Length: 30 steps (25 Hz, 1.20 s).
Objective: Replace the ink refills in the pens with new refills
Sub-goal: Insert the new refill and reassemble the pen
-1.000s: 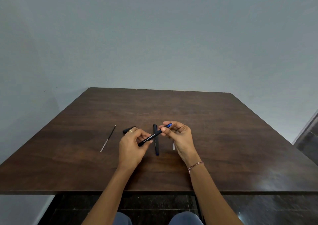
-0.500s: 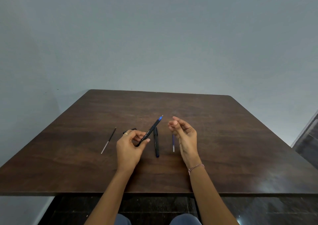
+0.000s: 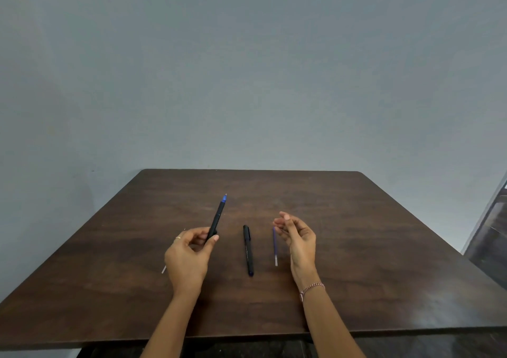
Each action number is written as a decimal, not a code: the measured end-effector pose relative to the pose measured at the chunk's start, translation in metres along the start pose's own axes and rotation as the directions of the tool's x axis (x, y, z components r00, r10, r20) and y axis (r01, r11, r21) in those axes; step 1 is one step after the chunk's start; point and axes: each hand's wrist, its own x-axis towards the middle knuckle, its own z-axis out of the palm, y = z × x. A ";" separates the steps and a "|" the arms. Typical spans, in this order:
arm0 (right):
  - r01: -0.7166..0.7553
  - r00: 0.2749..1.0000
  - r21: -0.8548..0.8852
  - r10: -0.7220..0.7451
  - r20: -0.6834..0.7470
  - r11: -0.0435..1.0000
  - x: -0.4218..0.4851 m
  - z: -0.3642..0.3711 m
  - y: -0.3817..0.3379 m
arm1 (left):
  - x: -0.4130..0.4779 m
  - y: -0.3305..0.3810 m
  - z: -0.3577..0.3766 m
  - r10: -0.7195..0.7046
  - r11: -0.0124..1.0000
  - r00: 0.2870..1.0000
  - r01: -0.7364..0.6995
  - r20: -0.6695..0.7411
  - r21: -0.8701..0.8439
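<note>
My left hand (image 3: 189,256) pinches the lower end of a black pen with a blue tip (image 3: 217,218), which points up and away over the table. A second black pen (image 3: 248,250) lies capped on the table between my hands. A thin blue refill (image 3: 275,246) lies just right of it, beside my right hand (image 3: 297,238). That hand hovers with relaxed fingers and holds nothing. Another thin refill (image 3: 164,269) lies left of my left hand, mostly hidden behind it.
The dark wooden table (image 3: 356,248) stands against a plain grey wall. Its front edge runs just below my forearms. A dark floor or door edge (image 3: 491,229) shows at the far right.
My right hand has let go of the pen's blue tip and drawn off to the right. My left hand has swung the pen upright and moved it left.
</note>
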 end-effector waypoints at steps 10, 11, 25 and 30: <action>0.119 0.991 -0.112 -0.111 0.071 0.987 -0.006 0.002 0.003 | -0.002 -0.015 -0.009 0.146 0.987 0.982 -0.138 -0.117 0.076; 0.160 0.985 -0.141 -0.150 0.080 0.977 -0.008 0.003 0.002 | -0.002 -0.015 -0.008 0.142 0.988 0.983 -0.134 -0.119 0.071; 0.382 0.894 -0.904 0.170 0.414 0.193 -0.007 0.125 0.044 | 0.002 -0.019 -0.008 -0.011 1.000 0.976 0.013 -0.219 0.010; 0.382 0.912 -0.922 0.193 0.363 -0.071 -0.007 0.139 0.051 | 0.002 -0.019 -0.009 -0.006 1.000 0.979 0.000 -0.205 -0.028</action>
